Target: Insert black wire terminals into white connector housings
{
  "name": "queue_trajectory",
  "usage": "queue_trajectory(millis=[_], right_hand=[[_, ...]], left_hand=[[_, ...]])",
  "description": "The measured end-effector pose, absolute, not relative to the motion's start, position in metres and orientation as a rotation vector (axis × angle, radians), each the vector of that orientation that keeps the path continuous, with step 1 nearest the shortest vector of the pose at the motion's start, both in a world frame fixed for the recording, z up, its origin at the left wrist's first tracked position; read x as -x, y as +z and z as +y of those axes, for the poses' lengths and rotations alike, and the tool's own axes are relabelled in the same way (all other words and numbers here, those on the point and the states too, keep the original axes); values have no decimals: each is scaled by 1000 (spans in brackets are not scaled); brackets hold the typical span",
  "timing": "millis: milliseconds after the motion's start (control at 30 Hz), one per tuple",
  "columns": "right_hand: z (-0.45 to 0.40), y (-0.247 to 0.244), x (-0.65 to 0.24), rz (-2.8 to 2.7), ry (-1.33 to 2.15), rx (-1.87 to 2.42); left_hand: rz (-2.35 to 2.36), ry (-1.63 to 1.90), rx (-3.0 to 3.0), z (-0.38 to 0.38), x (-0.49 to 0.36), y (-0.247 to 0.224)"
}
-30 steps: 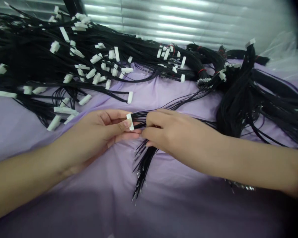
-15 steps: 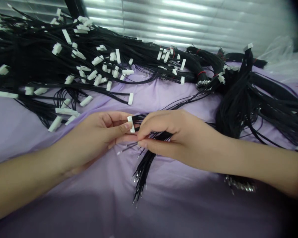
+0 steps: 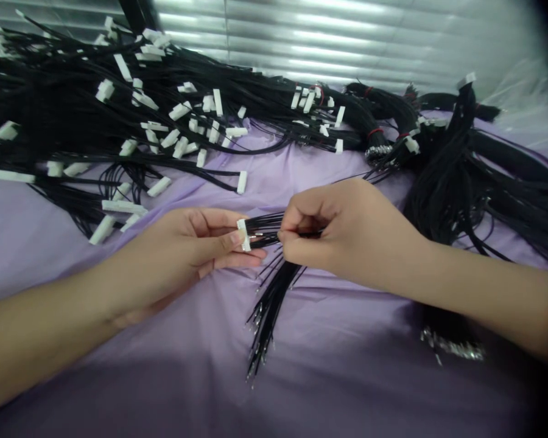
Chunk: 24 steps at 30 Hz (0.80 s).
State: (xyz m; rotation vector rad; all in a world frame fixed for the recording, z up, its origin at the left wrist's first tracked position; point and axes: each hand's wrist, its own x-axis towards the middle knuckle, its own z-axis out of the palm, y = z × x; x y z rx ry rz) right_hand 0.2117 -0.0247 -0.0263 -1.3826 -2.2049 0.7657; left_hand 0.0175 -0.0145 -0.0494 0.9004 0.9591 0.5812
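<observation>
My left hand [image 3: 201, 246] pinches a small white connector housing [image 3: 243, 235] between thumb and fingers. Several thin black wires [image 3: 267, 221] run from the housing toward the right. Just right of it, my right hand [image 3: 335, 228] is closed, thumb against forefinger, on a black wire whose metal crimp terminal [image 3: 256, 235] points at the housing. Below my right hand hangs a bundle of loose black wires [image 3: 271, 310], fanned out with bare metal terminals at their lower ends. My right fingers hide part of the wires.
A large heap of black wire harnesses [image 3: 73, 109] with white connectors lies along the back left. Tied wire bundles [image 3: 377, 131] and a thick black hank [image 3: 442, 170] lie at the right. Purple cloth [image 3: 164, 365] covers the table; blinds [image 3: 301, 36] stand behind.
My right hand has moved right and slightly up, away from the connector housing, and a wire's terminal now shows beside the housing. My left hand stays nearly in place, still holding the housing.
</observation>
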Motion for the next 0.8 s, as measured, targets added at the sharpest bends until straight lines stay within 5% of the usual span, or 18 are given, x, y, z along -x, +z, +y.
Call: queue_trajectory(millis=[800], right_hand=[[-24,-33,-206,-2302,677,1341]], left_hand=[[1043,553,-1025,-14,-18,-53]])
